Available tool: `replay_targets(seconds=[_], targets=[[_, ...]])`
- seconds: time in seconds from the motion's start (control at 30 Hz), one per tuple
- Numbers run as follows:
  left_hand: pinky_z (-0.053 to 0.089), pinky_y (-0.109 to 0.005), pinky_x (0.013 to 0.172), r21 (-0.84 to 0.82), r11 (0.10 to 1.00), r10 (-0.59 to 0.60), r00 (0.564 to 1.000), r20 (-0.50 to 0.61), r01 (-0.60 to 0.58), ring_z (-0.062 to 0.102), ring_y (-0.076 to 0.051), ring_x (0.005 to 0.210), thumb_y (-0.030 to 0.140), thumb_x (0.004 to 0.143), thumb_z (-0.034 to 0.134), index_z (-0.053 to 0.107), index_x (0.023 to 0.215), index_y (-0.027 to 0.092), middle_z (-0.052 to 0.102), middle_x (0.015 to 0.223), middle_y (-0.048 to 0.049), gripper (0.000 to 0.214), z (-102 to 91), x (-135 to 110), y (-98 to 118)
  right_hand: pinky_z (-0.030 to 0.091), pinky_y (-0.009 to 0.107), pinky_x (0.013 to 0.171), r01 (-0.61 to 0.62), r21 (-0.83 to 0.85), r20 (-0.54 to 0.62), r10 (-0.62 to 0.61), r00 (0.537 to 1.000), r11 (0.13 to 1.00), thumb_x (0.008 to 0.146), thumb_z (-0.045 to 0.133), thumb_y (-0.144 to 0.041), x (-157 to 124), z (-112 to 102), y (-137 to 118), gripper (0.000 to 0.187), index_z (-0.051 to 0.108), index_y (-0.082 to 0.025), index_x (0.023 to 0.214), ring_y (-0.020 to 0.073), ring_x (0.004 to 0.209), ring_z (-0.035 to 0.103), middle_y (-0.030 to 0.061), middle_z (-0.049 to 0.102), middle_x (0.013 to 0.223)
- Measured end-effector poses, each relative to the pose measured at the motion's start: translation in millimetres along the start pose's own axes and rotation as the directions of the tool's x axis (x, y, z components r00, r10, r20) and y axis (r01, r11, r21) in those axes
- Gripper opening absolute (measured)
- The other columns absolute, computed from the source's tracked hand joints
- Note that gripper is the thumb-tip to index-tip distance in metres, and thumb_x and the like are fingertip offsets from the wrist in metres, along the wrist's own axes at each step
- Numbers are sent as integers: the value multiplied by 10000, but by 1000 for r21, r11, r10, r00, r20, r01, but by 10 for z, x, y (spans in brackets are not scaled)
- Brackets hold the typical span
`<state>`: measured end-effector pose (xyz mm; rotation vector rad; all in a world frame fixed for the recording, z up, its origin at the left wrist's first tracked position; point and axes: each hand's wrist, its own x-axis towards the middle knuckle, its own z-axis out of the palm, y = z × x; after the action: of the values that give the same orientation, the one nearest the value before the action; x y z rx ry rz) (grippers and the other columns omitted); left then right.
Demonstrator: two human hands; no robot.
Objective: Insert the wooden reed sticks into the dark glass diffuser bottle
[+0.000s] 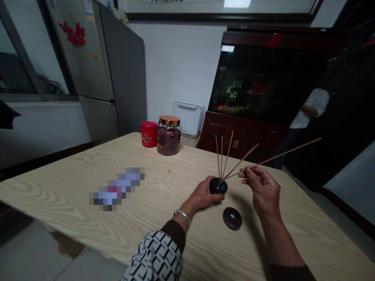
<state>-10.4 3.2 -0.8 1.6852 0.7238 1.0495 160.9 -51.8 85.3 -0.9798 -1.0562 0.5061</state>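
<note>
Standing across the back of the room, a grey refrigerator (98,74) and a dark fish tank (263,86) on a wooden cabinet (240,136) rise behind a pale wood-grain surface (67,168), and a person in a white shirt (310,109) shows at the far right. By the surface's far corner sits a glass jar (168,136) of dried petals with a gold lid, a red tin (149,134) just beside it. A pixelated object (116,189) lies toward the left edge, its details hidden. Near the front edge, right of centre, the left grip (202,194) is clamped around a dark round holder (218,186). Thin wooden sticks (222,156) fan upward from it. The right grip (263,189) pinches one long stick (287,153) between thumb and forefinger, its lower end at the holder. A dark ring-shaped disc (232,218) lies on the surface between the forearms, touching neither grip.
</note>
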Motion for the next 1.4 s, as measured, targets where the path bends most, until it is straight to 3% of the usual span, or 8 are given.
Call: replay_targets(seconds=[0.4, 0.73, 1.07, 1.17, 1.23, 1.3, 1.4], targets=[[471, -301, 829, -3, 1000, -30, 1000, 0, 30, 580, -210, 948, 257, 590, 848, 564, 1212, 172, 643, 1070, -72, 689, -7, -6, 16, 538, 294, 583, 36, -267, 143, 2, 990, 963, 798, 685, -470, 50, 127, 84, 320, 669, -166, 899, 174, 673, 656, 51, 681, 807], [458, -296, 833, -49, 998, -37, 999, 15, 37, 572, -199, 924, 228, 586, 833, 566, 1188, 171, 643, 1025, -46, 662, -24, -14, 37, 465, 293, 659, 195, -590, 289, -20, 957, 783, 852, 575, -500, -25, 202, 201, 312, 662, -201, 831, 176, 672, 616, 42, 690, 775], [459, -291, 811, 4, 1000, -14, 1000, 7, 14, 576, -206, 943, 236, 597, 840, 551, 1198, 166, 639, 1048, -54, 670, -3, 13, -44, 441, 281, 676, 199, -721, 307, 48, 951, 663, 873, 542, -450, -108, 131, 275, 238, 614, -235, 802, 172, 693, 615, 16, 676, 768], [460, -297, 821, -6, 1000, -5, 1000, 1, 5, 580, -217, 965, 230, 592, 840, 553, 1202, 168, 641, 1066, -60, 677, 2, 11, -37, 455, 287, 669, 167, -725, 294, 81, 952, 668, 836, 584, -499, -97, 86, 335, 274, 601, -233, 896, 178, 701, 617, 22, 664, 798], [463, -295, 803, -6, 1000, -9, 1000, 1, 9, 584, -213, 942, 242, 597, 835, 554, 1203, 171, 643, 1056, -59, 672, 0, 6, -24, 471, 293, 670, 144, -713, 305, 117, 945, 686, 783, 643, -521, -92, 52, 384, 395, 583, -227, 1038, 183, 732, 622, 40, 667, 907], [468, -295, 791, -21, 999, -26, 1000, 12, 27, 588, -202, 905, 242, 601, 824, 554, 1204, 167, 645, 1032, -56, 666, -4, 3, -13, 487, 303, 697, 138, -695, 348, 162, 923, 706, 739, 687, -513, -98, 25, 428, 516, 562, -220, 1144, 190, 796, 632, 70, 656, 1050], [474, -307, 819, -59, 998, -37, 999, 21, 38, 594, -205, 907, 191, 584, 802, 551, 1209, 162, 650, 1019, -51, 674, -9, 8, -22, 492, 320, 781, 137, -660, 441, 234, 867, 739, 728, 699, -465, -125, 5, 472, 523, 579, -212, 1169, 208, 907, 641, 82, 651, 1130]])
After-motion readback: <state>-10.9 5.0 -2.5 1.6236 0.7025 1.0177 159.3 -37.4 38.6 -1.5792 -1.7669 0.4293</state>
